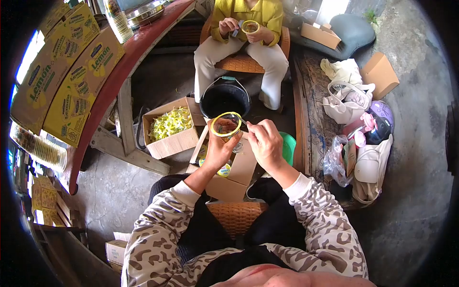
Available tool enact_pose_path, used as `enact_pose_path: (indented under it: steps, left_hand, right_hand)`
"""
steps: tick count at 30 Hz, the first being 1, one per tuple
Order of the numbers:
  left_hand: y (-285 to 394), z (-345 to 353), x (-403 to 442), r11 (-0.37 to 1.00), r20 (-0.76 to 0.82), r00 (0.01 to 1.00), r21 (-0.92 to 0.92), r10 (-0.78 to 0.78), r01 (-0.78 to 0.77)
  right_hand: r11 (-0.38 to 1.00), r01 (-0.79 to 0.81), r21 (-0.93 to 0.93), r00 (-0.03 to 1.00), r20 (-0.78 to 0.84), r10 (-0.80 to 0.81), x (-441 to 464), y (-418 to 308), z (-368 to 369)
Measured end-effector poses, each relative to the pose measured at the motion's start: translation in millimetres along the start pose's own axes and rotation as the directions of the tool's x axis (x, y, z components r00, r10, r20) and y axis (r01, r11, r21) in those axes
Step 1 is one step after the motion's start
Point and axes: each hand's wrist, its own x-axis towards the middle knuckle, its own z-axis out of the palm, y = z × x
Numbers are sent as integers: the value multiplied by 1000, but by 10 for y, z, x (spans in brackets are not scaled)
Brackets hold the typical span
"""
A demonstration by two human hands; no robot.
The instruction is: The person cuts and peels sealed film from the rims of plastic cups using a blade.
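Note:
My left hand (pixel 221 150) is wrapped round a clear plastic cup (pixel 226 125) with a yellow rim, held mouth up in front of me. My right hand (pixel 267 143) is closed in a pinch beside the rim; a thin dark sliver shows at its fingertips, too small to name. Below both hands stands an open cardboard box (pixel 228 188) with yellow-lidded cups (pixel 224 170) inside, partly hidden by my left forearm. Behind the cup is a black bucket (pixel 210 101) with a wire handle.
A cardboard box of yellow-white strips (pixel 169 123) stands left of the bucket. A person in yellow (pixel 271 21) sits opposite, holding a similar cup. Lemon cartons (pixel 83 93) line the red-edged table at left. Bags (pixel 346 107) lie on the wooden bench at right, near a green basin (pixel 288 148).

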Motion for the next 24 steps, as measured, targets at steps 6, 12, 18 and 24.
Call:
enact_pose_path:
  steps: [6,12,18,24]
  left_hand:
    - [128,50,-67,978,170,970,85,174,-190]
    - [196,-105,95,977,102,983,133,151,-164]
    - [234,-221,146,951,130,985,271,116,-148]
    - [226,-201,134,938,117,988,320,102,-135]
  right_hand:
    - [997,-14,-79,1000,24,16,27,179,39]
    - [994,-106,34,991,-75,108,129,217,-104]
    - [997,65,-38,998,-15,-65,148,145,-150]
    - [971,202,-129,978,78,-193,95,174,-99]
